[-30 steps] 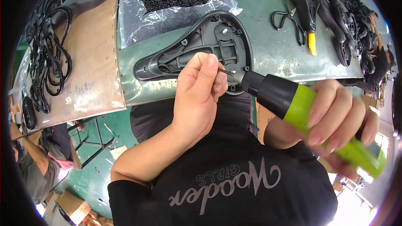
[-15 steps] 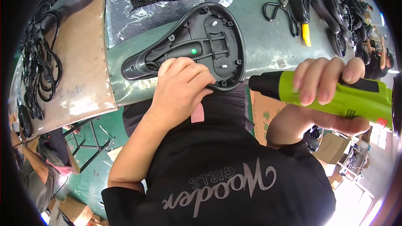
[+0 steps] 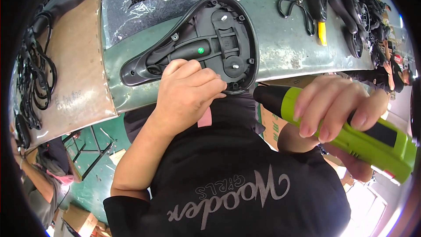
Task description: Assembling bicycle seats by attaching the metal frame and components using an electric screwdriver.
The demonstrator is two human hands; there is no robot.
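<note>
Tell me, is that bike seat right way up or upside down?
Upside down: the bike seat shows its hollow, ribbed underside facing up.

The person wears a black T-shirt [image 3: 162, 171] with large, looping grey script lettering [image 3: 269, 186] across the chest, upside down in this view. Directly above the script sits a smaller line of outlined letters [image 3: 220, 184]. Left of the script, a plain black short sleeve [image 3: 125, 208] ends near the elbow. Well above it, dark greyish-purple cloth [image 3: 239, 112] covers the lap. The left hand [image 3: 182, 94] and right hand [image 3: 335, 109] are bare.
</note>
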